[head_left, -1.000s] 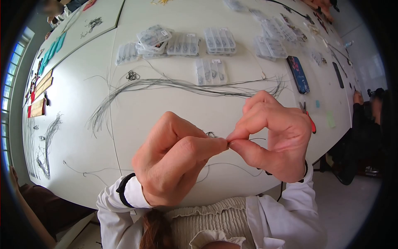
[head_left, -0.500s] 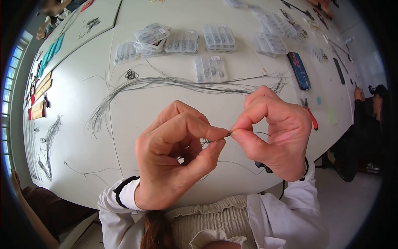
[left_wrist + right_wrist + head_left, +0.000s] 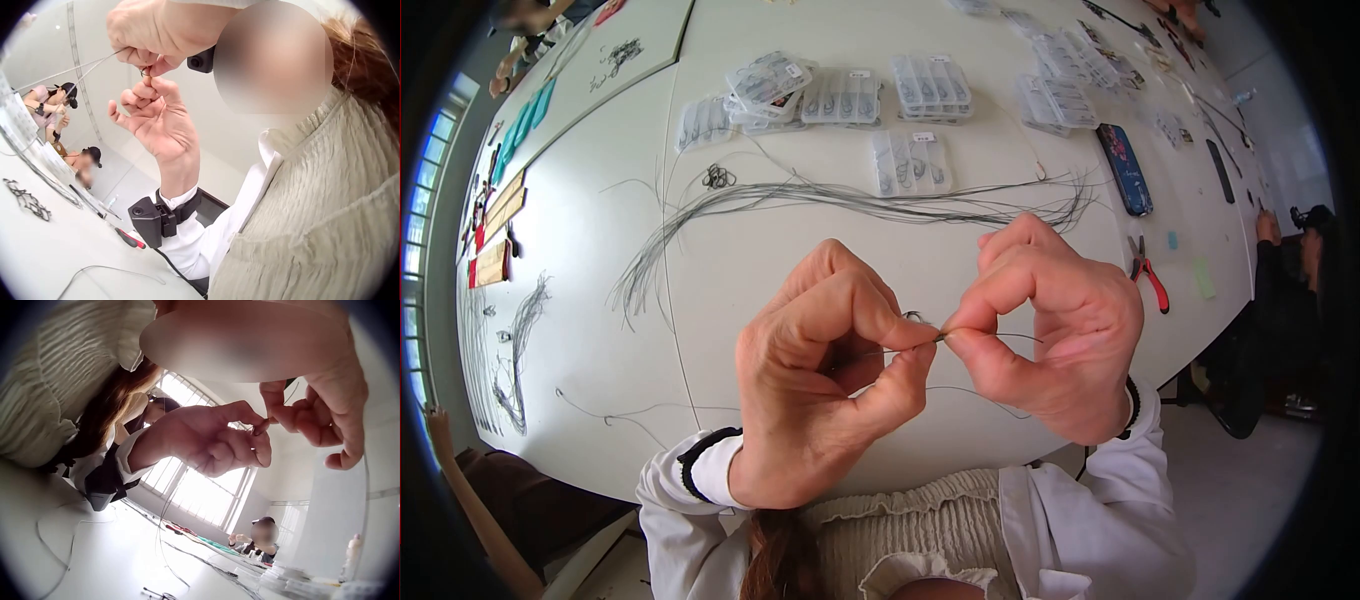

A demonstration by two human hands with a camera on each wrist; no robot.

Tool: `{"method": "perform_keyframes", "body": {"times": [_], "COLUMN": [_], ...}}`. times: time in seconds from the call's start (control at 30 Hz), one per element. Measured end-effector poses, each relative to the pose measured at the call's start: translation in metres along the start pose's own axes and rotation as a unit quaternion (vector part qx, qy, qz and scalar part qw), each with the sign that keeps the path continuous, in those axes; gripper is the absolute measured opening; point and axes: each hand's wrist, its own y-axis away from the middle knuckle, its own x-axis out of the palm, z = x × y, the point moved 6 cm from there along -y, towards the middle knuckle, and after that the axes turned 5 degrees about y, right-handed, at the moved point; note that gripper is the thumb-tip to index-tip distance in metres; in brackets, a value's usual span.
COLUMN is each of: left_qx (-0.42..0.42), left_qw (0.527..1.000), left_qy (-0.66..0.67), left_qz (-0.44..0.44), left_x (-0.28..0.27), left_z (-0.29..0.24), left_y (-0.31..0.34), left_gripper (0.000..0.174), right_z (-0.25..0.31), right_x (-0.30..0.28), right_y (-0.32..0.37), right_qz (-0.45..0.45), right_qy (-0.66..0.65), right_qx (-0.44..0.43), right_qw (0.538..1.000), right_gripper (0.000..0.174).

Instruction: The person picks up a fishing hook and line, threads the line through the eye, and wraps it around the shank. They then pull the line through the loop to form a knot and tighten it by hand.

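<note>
Above the near part of the table, my left hand point(image 3: 825, 385) and right hand point(image 3: 1065, 345) meet fingertip to fingertip. Each pinches a thin dark fishing line point(image 3: 1015, 336) between thumb and index finger. Its short end sticks out past the right fingertips. A small dark curved piece like a fish hook point(image 3: 914, 316) shows just behind the left fingertips; its shank is hidden by the fingers. In the right wrist view the left hand point(image 3: 212, 440) has its other fingers curled, and strands hang below it. The left wrist view shows the right hand point(image 3: 162, 128) with fingers bent.
A long bundle of lines point(image 3: 800, 192) crosses the table beyond my hands, beside a clump of dark hooks point(image 3: 718, 177). Clear hook boxes point(image 3: 912, 165) stand farther back. Red-handled pliers point(image 3: 1150, 278) and a blue patterned case point(image 3: 1124, 170) lie at right. Other people sit around.
My left thumb and index finger have shifted from a closed, overlapping pose to a rounder pinch. The joined fingertips moved slightly down and left in the last half second.
</note>
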Motion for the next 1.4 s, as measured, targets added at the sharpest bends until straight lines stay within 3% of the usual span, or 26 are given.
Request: {"method": "perform_keyframes", "body": {"times": [0.13, 0.27, 0.63, 0.73, 0.8, 0.93, 1.0, 1.23, 1.4], "left_qx": [0.017, -0.028, -0.028, -0.045, -0.107, -0.103, -0.025, -0.008, 0.082], "left_qw": [1.0, 0.999, 0.997, 0.996, 0.992, 0.994, 0.999, 0.997, 0.99], "left_qy": [0.007, 0.044, 0.065, 0.072, 0.056, -0.012, -0.021, -0.074, -0.113], "left_qz": [0.004, 0.011, 0.025, 0.021, 0.02, 0.042, 0.04, 0.028, 0.005], "left_x": [0.001, 0.001, 0.001, 0.003, 0.003, 0.004, 0.002, 0.003, 0.001], "left_z": [-0.003, -0.001, 0.003, 0.001, -0.001, -0.007, -0.005, -0.011, -0.015], "left_y": [0.0, 0.001, 0.001, 0.001, 0.002, 0.002, 0.003, 0.002, 0.0], "left_gripper": [0.013, 0.013, 0.012, 0.013, 0.011, 0.014, 0.016, 0.018, 0.021], "right_z": [0.002, 0.004, 0.01, 0.009, 0.009, 0.008, 0.008, 0.01, 0.009], "right_x": [-0.003, -0.005, 0.0, -0.003, -0.005, -0.006, -0.005, -0.005, -0.006], "right_y": [0.0, 0.0, 0.003, 0.002, 0.002, 0.002, 0.002, 0.003, -0.002], "right_qz": [-0.007, -0.009, -0.015, -0.015, -0.017, -0.01, -0.011, -0.004, 0.013], "right_qy": [0.006, 0.007, 0.079, 0.066, 0.059, 0.041, 0.041, 0.062, 0.039], "right_qx": [0.004, 0.003, -0.068, -0.04, -0.031, -0.014, -0.018, -0.037, -0.034], "right_qw": [1.0, 1.0, 0.994, 0.997, 0.998, 0.999, 0.999, 0.997, 0.999], "right_gripper": [0.012, 0.012, 0.016, 0.016, 0.016, 0.015, 0.015, 0.014, 0.011]}}
